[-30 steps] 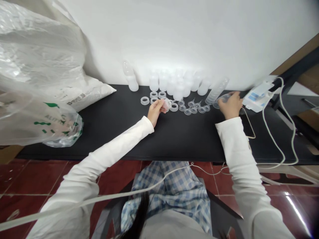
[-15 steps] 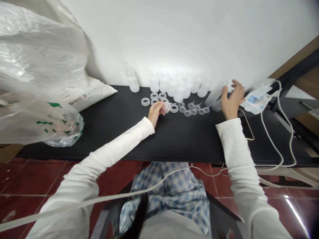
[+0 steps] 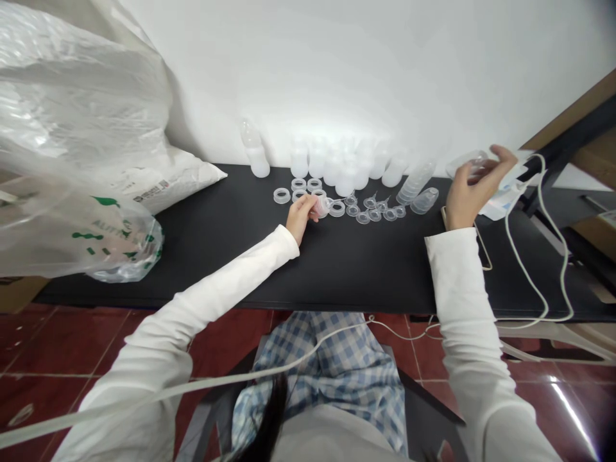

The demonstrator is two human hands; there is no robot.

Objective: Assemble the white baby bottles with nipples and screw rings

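My left hand (image 3: 303, 215) pinches a translucent screw collar with a thin clear pointed nozzle (image 3: 323, 205), which points right. My right hand (image 3: 476, 186) is raised at the right of the table, its thumb and fingers around a clear cap (image 3: 466, 163), partly hidden by the fingers. To its left lean a stack of clear caps (image 3: 415, 184) and a loose clear cap (image 3: 425, 201). Several white collar rings (image 3: 282, 196) lie by my left hand. Right of them are several clear nozzles with round bases (image 3: 362, 218). Behind stand several white bottles (image 3: 345, 176).
A capped bottle (image 3: 256, 154) stands apart at the back left. Plastic bags (image 3: 86, 160) cover the left end of the black table (image 3: 366, 263). At right are a phone (image 3: 482, 249), a white and blue packet (image 3: 498, 204) and a looped white cable (image 3: 524, 256).
My right hand has moved right, away from the stack of clear caps, with a clear cap in it. My left hand has stayed in place with the collar and nozzle.
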